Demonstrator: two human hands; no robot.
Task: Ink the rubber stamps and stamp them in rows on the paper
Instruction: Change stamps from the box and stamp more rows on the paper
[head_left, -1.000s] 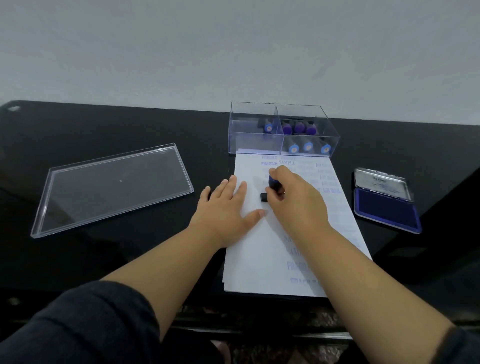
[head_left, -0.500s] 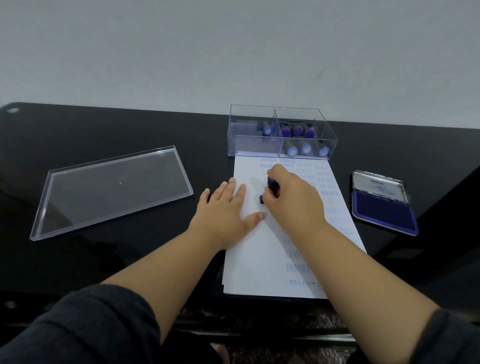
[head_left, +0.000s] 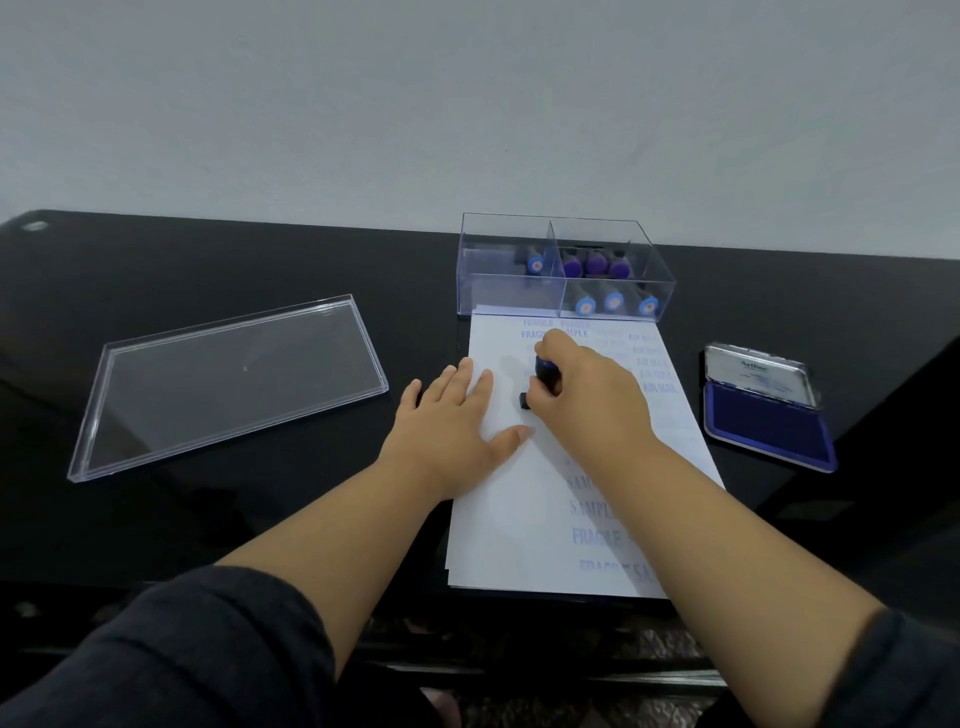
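Your right hand (head_left: 587, 400), centre frame, has its fingers curled round a rubber stamp (head_left: 545, 370) with a rounded blue handle and a small black block base, its base down on the white paper (head_left: 514, 530). Your left hand (head_left: 457, 421) lies flat beside it, fingers straight, on the sheet's left edge. Blurred blue words mark the sheet. Above it stands a clear plastic box (head_left: 498, 280) with more stamps. At right lies an open ink pad (head_left: 763, 426), dark blue, with a metal lid. At left, a clear flat lid (head_left: 234, 384) rests on the glossy black bench (head_left: 156, 519).
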